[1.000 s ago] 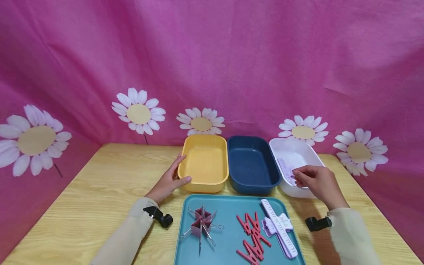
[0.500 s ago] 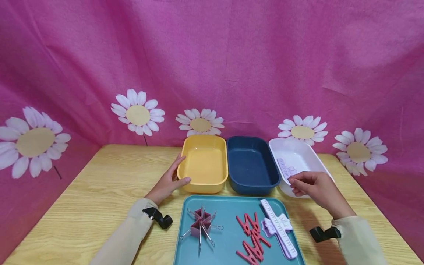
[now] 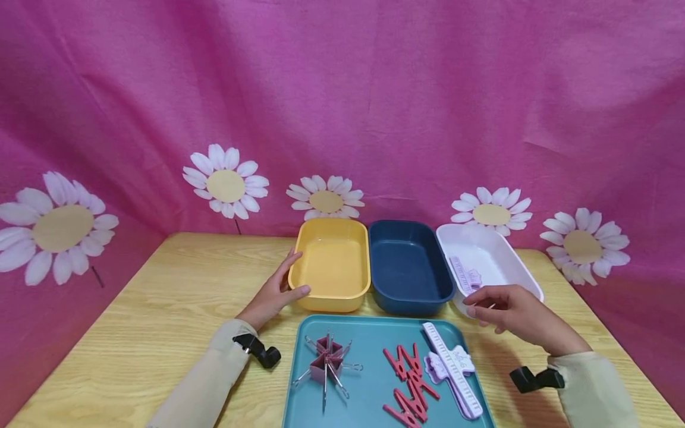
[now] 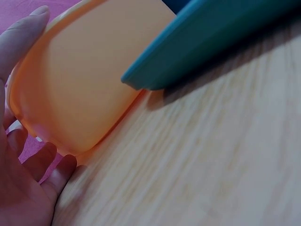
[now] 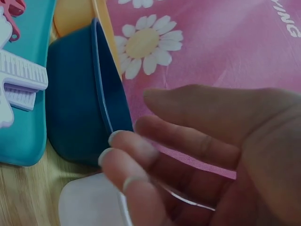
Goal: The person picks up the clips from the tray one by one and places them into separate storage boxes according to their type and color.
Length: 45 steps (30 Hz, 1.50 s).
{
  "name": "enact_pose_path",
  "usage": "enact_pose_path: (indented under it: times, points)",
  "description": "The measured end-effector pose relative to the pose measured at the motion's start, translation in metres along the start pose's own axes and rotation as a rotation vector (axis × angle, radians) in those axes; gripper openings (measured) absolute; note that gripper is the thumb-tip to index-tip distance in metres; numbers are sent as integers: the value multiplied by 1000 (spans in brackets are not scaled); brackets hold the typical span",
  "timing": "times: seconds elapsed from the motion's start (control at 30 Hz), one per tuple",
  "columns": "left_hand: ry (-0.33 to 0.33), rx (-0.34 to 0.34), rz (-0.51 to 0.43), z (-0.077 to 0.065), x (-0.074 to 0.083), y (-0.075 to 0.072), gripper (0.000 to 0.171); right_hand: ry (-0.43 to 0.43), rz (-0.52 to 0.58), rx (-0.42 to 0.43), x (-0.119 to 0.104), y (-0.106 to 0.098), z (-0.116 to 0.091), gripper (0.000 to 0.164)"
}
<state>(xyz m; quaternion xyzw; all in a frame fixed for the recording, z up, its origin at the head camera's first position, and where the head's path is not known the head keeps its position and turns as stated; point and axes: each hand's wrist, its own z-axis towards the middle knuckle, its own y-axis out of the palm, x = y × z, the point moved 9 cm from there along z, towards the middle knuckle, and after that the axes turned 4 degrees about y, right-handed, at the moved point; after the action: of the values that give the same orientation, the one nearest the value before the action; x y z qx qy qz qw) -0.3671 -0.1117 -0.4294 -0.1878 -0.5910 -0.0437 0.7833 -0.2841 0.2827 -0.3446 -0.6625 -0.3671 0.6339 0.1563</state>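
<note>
My left hand [image 3: 273,297] rests spread against the near-left corner of a yellow bin [image 3: 330,305], its thumb near the front rim. The left wrist view shows fingers [image 4: 60,176] along that bin's outer wall. Over the front edge of a white bin [image 3: 503,255] is my right hand [image 3: 521,315], its fingers loosely bent around nothing. Inside this bin, along its left side, lies a lilac ruler-edged clip [image 3: 461,274]. In the right wrist view, the relaxed fingers [image 5: 141,197] overlap the white bin's wall.
A dark blue bin [image 3: 411,306] stands between the other two. The teal tray [image 3: 369,330] in front bears pink binder clips [image 3: 325,368], several red clothespins [image 3: 412,389] and stacked lilac ruler-edged clips [image 3: 455,371]. A pink flowered cloth [image 3: 407,107] hangs behind the wooden table [image 3: 176,285].
My right hand has drawn back from inside the white bin toward its front right, and its pinched fingers have loosened. The lilac clip stays in the bin. My left hand has not moved.
</note>
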Motion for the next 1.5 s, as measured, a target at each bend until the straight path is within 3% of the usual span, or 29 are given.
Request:
enact_pose_path:
  times: [0.13, 0.4, 0.87, 1.5]
  points:
    - [-23, 6, 17, -3, -3, -2, 78, -38, -23, -53, 0, 9, 2, 34]
    - [-16, -2, 21, -2, -1, -1, 76, -22, -19, -183, 3, 25, 2, 36]
    - [-3, -3, 10, 2, -1, -1, 75, 9, -113, -231, 14, 43, 10, 28]
    - [-12, -13, -17, 2, -1, 0, 77, 41, -114, -333, 20, 58, 8, 14]
